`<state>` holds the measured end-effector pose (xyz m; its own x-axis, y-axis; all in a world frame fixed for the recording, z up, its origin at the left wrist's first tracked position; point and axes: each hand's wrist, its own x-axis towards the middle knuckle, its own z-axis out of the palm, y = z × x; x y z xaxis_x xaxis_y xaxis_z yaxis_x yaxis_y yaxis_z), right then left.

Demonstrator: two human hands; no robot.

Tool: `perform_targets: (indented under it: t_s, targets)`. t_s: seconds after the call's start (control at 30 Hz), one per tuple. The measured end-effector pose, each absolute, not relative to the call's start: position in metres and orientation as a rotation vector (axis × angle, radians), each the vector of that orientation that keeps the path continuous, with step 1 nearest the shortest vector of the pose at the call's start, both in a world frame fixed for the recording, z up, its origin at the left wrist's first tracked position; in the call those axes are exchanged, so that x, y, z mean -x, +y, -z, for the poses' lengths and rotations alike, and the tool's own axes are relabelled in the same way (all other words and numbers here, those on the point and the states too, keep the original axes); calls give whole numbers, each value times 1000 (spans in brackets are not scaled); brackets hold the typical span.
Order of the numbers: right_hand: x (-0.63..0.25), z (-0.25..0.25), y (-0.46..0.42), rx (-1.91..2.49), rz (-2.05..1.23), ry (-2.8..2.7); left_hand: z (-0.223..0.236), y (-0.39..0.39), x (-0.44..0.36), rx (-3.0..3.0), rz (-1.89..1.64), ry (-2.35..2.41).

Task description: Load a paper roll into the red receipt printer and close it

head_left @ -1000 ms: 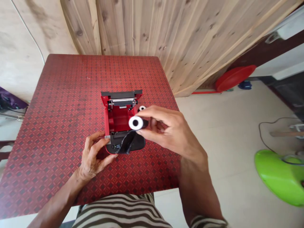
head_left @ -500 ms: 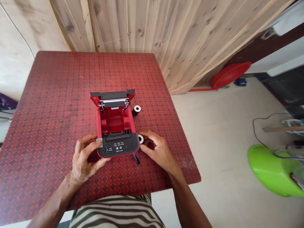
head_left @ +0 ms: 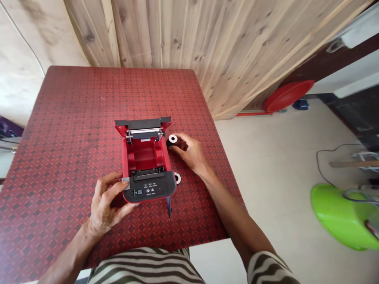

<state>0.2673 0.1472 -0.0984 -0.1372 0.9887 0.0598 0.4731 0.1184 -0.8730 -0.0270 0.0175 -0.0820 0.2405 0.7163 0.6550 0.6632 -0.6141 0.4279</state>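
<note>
A red and black label printer (head_left: 148, 189) stands on the table with its lid (head_left: 145, 125) raised, and its red inner bay (head_left: 145, 154) holds no roll. My left hand (head_left: 103, 201) grips the printer's front left corner, fingers on top and thumb at the front edge. Beyond the printer's right side, my right hand (head_left: 189, 152) has its thumb and fingers around a small black roll with a white core (head_left: 172, 139). A second such roll (head_left: 178, 178) stands against the printer's right front side, partly hidden by it. From under the front hangs a dark strip (head_left: 168, 207).
The table (head_left: 74, 118) has a red patterned top and meets a wooden plank wall (head_left: 177, 35) at the back. On the floor to the right are a green plastic stool or chair (head_left: 337, 217), a red basin (head_left: 290, 94) and a cable (head_left: 318, 157).
My right hand has moved away from the near roll, up and back to the far roll, and its fingers are now around that one. My left hand stays on the printer.
</note>
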Motion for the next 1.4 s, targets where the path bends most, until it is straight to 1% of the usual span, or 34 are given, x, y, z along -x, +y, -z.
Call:
perform_targets:
  t_s: [0.1,0.17,0.2,0.27,0.33,0.4,0.5,0.6,0.8,1.03,1.23,1.4]
  targets:
    - [-270,75,137,1406,-898,-1667,81,17,26,-2428,-1324,1345]
    - [-278,39,121,1329,-901,-1683,81,17,26,-2429,-1314,1344]
    - [-281,18,113,1275,-975,-1730,81,17,27,-2426,-1312,1345]
    - [-277,-18,101,1107,-1070,-1882,82,16,27,-2419,-1317,1346]
    - [-260,-39,98,912,-1030,-2213,82,16,26,-2411,-1327,1348]
    - [-235,-40,102,941,-758,-2459,83,15,26,-2406,-1327,1350]
    - [-200,-25,111,1187,-402,-2742,83,15,26,-2406,-1327,1335]
    - [-180,-18,117,1332,-309,-2915,84,14,26,-2394,-1331,1307]
    - [-172,-17,129,1365,-398,-3049,84,13,26,-2342,-1308,1290]
    - [-177,-19,128,1391,-482,-2991,87,11,28,-2328,-1287,1285]
    - [-208,-31,117,1029,-806,-2769,86,12,27,-2346,-1292,1305]
    - [-219,-20,114,845,-899,-2683,86,11,27,-2376,-1289,1334]
